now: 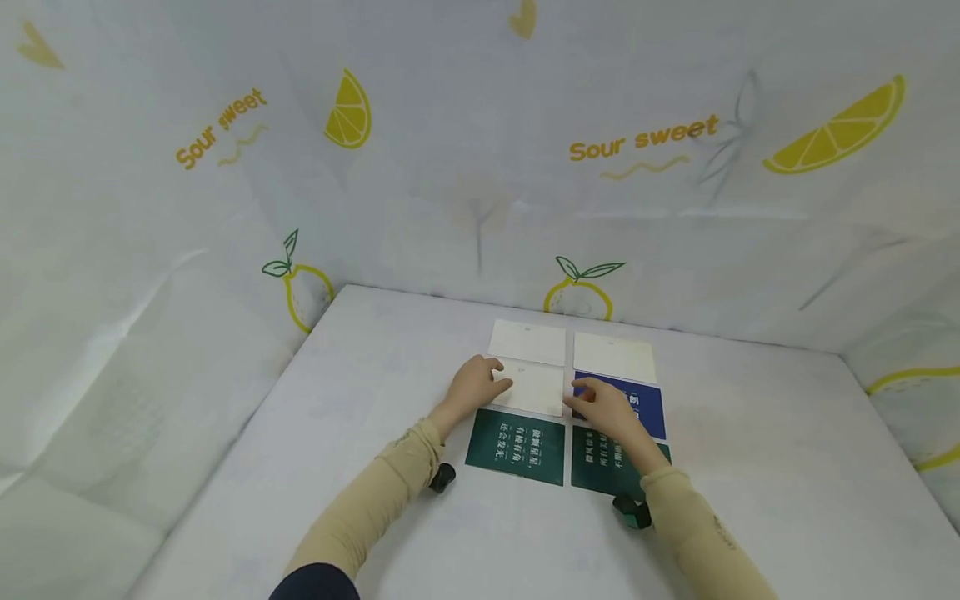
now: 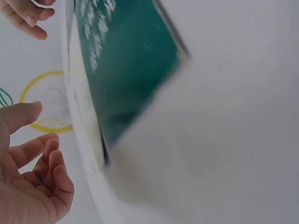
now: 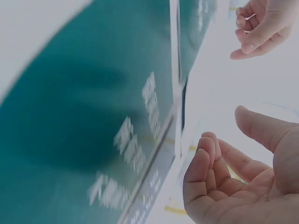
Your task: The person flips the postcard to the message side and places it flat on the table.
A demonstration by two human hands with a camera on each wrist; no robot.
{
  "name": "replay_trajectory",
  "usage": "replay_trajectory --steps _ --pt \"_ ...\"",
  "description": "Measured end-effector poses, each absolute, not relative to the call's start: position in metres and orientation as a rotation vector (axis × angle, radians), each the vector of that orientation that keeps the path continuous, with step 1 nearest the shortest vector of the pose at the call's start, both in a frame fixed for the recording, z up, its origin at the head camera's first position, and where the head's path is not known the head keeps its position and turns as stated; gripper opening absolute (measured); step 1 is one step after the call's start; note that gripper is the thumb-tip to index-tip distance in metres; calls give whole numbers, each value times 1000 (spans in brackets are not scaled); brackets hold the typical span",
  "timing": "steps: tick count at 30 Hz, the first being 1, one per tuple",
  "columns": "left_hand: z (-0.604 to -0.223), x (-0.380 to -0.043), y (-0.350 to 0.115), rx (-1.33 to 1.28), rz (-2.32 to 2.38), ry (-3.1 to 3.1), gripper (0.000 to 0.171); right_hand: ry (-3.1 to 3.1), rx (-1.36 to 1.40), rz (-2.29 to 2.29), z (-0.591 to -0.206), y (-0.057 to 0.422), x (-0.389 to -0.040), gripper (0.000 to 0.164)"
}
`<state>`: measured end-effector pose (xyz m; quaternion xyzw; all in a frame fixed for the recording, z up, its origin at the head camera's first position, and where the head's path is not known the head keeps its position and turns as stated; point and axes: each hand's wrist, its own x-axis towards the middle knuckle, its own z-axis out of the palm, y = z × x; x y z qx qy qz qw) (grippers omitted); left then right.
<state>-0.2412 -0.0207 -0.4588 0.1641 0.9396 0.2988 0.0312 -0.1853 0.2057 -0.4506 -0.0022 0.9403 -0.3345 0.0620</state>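
Observation:
My left hand (image 1: 472,385) is at the left edge of a plain white card (image 1: 534,390), thumb and fingers apart and nothing between them. Over a blue card (image 1: 649,410) with white characters hovers my right hand (image 1: 606,410), its fingers loosely bent. In the right wrist view, the right hand (image 3: 247,182) shows a gap between thumb and fingertips. The left wrist view likewise shows the left hand (image 2: 35,172) holding nothing. Nearer me lie two dark green cards with white writing, the left one (image 1: 516,446) and the right one (image 1: 596,458), which the right hand and forearm partly cover.
Two more white cards, one at left (image 1: 527,342) and one at right (image 1: 613,357), form the far row on the white table (image 1: 360,383). A white sheet with lemon prints (image 1: 465,167) rises behind. Small black devices sit at the left wrist (image 1: 442,477) and right wrist (image 1: 632,512).

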Motion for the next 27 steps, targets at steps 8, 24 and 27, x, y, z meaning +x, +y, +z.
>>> replay_trajectory --steps 8,24,27 --pt "-443 -230 12 621 1019 2812 38 2844 57 -998 -438 234 -169 54" --pt "-459 -212 68 467 1371 2208 59 2732 343 -1085 -499 324 -175 99" --pt "-459 -211 71 453 1406 2151 62 2659 389 -1155 -501 330 -173 98"
